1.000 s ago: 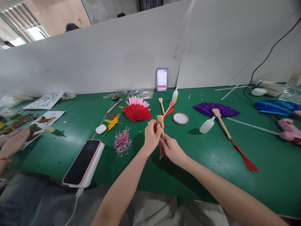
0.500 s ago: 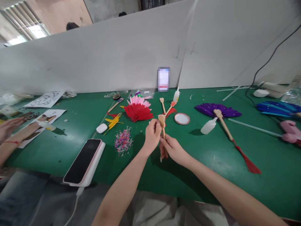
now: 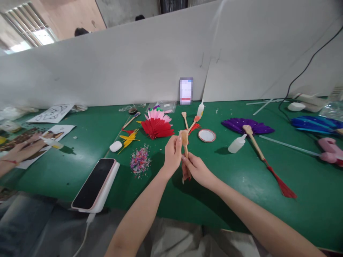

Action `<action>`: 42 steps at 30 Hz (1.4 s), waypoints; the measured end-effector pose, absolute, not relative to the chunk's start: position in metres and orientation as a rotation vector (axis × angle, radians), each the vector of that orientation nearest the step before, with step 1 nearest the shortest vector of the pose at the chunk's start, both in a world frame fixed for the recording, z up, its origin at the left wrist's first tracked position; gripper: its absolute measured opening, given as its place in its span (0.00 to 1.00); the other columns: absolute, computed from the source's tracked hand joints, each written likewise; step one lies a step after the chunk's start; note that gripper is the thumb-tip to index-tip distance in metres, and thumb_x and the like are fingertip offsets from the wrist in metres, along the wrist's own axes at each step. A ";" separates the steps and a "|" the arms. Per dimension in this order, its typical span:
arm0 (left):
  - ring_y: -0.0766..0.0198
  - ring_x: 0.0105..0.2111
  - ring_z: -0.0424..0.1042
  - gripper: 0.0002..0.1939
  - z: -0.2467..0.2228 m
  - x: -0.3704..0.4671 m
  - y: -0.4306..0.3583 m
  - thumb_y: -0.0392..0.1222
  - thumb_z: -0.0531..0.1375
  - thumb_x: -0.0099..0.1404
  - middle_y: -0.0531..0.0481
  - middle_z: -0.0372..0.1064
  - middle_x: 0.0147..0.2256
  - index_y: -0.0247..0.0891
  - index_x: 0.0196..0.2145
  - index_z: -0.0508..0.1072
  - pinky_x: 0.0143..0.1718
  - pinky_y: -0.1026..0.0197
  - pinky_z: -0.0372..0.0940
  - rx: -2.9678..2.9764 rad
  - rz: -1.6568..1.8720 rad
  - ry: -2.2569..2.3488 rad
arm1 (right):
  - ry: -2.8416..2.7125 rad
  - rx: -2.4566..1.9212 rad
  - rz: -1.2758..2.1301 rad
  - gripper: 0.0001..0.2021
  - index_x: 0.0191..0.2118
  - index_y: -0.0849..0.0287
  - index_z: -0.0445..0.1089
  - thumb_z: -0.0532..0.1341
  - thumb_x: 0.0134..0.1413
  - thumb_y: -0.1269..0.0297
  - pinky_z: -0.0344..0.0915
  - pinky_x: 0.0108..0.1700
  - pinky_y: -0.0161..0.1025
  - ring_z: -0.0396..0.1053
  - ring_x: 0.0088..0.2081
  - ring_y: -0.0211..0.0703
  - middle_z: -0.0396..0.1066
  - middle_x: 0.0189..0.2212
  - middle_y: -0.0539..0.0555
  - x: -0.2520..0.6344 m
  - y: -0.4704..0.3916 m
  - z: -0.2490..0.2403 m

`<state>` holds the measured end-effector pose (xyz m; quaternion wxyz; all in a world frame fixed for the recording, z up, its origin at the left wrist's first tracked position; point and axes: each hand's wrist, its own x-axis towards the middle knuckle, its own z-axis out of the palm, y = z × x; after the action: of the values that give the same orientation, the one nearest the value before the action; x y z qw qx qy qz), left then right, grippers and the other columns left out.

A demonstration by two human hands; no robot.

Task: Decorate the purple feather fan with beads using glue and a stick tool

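Between my hands stands a wooden fan handle (image 3: 184, 137), its wide carved head upward. My left hand (image 3: 173, 152) is closed on the head from the left, the thumb along its edge. Lower down, my right hand (image 3: 197, 169) grips the shaft, fingers wrapped round it; a bit of red shows below, mostly hidden. Just beyond lie another wooden handle (image 3: 185, 120) and one with an orange-red head (image 3: 197, 118). A round white lid-like dish (image 3: 207, 135) is to the right, and a red feather fan piece (image 3: 157, 127) to the left.
A purple feather fan (image 3: 264, 125), a glue bottle (image 3: 237, 144) and a pink glue gun (image 3: 331, 150) lie right. Left are confetti bits (image 3: 140, 161), yellow feathers (image 3: 129, 139) and a phone on a power bank (image 3: 94, 184). A co-worker's hands (image 3: 25, 150) work over paper at far left.
My left fingers have shifted on the handle's head, the thumb now straighter and higher. My right hand keeps its hold. The co-worker's hands have moved slightly right.
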<state>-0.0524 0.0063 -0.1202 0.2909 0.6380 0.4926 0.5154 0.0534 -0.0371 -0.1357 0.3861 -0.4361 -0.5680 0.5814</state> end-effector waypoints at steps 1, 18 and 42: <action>0.69 0.21 0.58 0.18 -0.120 -0.052 0.006 0.52 0.47 0.67 0.55 0.57 0.21 0.38 0.25 0.60 0.26 0.65 0.55 1.712 1.371 1.333 | -1.485 -1.126 1.450 0.13 0.30 0.56 0.54 0.48 0.61 0.54 0.61 0.16 0.31 0.64 0.14 0.34 0.63 0.14 0.43 0.054 -0.037 -0.135; 0.69 0.23 0.57 0.15 -0.129 -0.054 0.009 0.41 0.46 0.68 0.54 0.56 0.21 0.38 0.23 0.56 0.26 0.65 0.51 2.137 1.506 1.623 | -1.561 -1.249 1.272 0.10 0.27 0.55 0.53 0.47 0.60 0.64 0.60 0.17 0.30 0.63 0.14 0.35 0.62 0.14 0.45 0.048 -0.044 -0.134; 0.71 0.19 0.54 0.14 -0.116 -0.058 0.003 0.36 0.48 0.65 0.57 0.51 0.18 0.39 0.21 0.55 0.23 0.66 0.52 2.566 1.566 1.199 | -1.057 -1.118 1.441 0.17 0.28 0.57 0.57 0.55 0.52 0.47 0.43 0.07 0.26 0.43 0.06 0.27 0.47 0.08 0.37 0.075 -0.018 -0.123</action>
<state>-0.0584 0.0028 -0.1164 -0.0473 0.7920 0.3700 0.4833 0.0746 -0.0178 -0.1227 0.4940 -0.4611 -0.4360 0.5943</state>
